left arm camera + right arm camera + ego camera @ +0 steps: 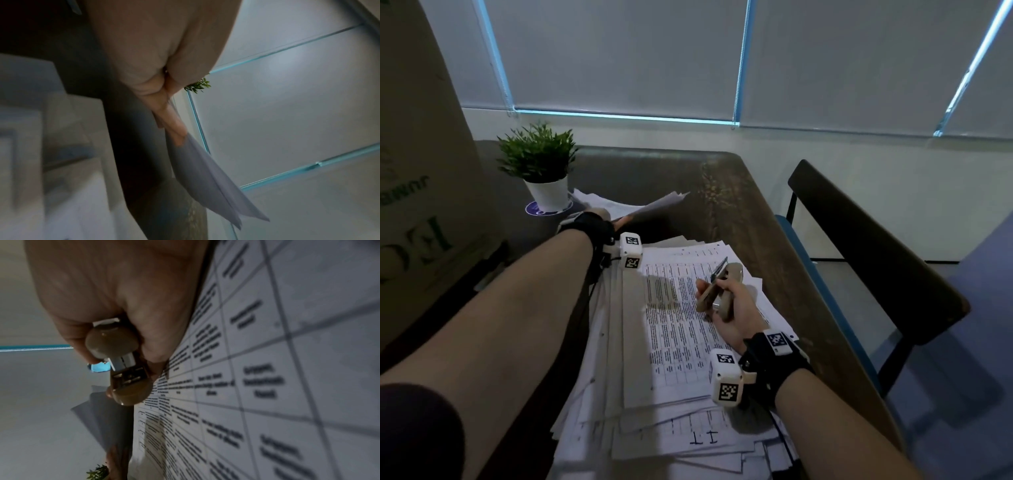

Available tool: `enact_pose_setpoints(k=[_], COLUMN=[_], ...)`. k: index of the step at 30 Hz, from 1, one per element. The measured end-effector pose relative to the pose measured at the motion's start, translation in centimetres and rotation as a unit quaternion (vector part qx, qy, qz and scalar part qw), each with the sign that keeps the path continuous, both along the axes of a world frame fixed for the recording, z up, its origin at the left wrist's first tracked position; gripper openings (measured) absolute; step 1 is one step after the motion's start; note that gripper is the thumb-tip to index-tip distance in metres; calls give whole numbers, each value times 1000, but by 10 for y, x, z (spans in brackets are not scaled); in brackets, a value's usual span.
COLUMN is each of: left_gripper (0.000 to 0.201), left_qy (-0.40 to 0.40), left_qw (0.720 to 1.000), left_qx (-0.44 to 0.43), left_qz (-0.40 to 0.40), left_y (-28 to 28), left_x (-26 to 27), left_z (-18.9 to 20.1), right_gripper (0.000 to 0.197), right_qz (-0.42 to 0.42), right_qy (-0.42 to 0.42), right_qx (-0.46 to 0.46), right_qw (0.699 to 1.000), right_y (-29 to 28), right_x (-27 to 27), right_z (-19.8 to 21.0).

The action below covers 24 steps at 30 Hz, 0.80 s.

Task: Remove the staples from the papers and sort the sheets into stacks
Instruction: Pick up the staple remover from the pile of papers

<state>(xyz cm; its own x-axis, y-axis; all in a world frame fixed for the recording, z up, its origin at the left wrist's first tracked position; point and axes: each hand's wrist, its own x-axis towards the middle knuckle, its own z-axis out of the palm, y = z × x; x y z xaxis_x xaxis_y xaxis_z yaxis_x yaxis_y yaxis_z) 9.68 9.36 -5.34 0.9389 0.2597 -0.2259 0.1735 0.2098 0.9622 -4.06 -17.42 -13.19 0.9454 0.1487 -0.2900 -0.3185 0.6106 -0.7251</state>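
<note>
Nearest you, the big loose pile of printed sheets [674, 394] covers the near half of the worktop [726, 178], with a sheet of ruled tables on top. Your right hand [736, 308] rests on that top sheet, its grip curled round a staple remover [717, 287]; in the right wrist view the tool's rounded handles sit squeezed between thumb and fingers, with the metal claws pointing away from you over the page. I cannot make out a staple anywhere in the pile from these views.

Farther out and to the left, your left hand [594, 222] is lifted above the worktop. Its grip pinches a few freed sheets [654, 205] by one corner; the left wrist view shows the fingers [170, 123] flat against the paper [216, 181], which fans out away from the hand. The long axis of those sheets runs up and to the right, toward the far edge of the worktop.

Just beyond that hand lies a smaller stack of papers [599, 202], beside the potted plant [541, 164]. That stack is directly under and ahead of your left hand, well apart from your right, so laying the sheets down looks like the left hand's job.
</note>
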Motion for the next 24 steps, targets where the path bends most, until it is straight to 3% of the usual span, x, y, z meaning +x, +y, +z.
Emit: enact_pose_setpoints(k=[4,6,8,9,11,13,14,17,19,22,24], left_gripper=[37,17,14,15,19,28,32,43,51,50,44], left_qy=[18,69,82,86,105,97,67,-5,-7,4,22], left_qw=[998,991,970,931,817,743,724,697,690,716,717], left_qx=[57,117,221,331,523,616,648,692,701,687,690], left_qz=[-8,-17,-63,-128,-221,-242,-228,-191,-183,-123,-92], left_y=[-4,-12,-27,-33,-40,-35,-32,-25,-25,-31,-39], left_x=[-5,-18,-32,-38,-54,-64,-69,-79,-86,-100,-107], left_z=[3,8,11,9,5,0,-2,-5,-12,-17,-16], right_gripper=[15,15,16,16,17,20,23,24,22,20,20], right_qz=[5,7,8,8,11,12,12,4,-1,-4,-7], right_qy=[1,4,9,10,4,2,3,6,6,4,5], right_qx=[19,24,31,33,32,25,22,27,29,27,30], right_qw=[1000,1000,999,999,999,1000,1000,1000,1000,1000,1000], right_y=[0,0,1,1,3,4,5,5,5,6,6], right_x=[-1,-1,-2,-3,-5,-9,-10,-14,-16,-19,-19], right_z=[3,4,5,6,7,11,13,17,18,21,21])
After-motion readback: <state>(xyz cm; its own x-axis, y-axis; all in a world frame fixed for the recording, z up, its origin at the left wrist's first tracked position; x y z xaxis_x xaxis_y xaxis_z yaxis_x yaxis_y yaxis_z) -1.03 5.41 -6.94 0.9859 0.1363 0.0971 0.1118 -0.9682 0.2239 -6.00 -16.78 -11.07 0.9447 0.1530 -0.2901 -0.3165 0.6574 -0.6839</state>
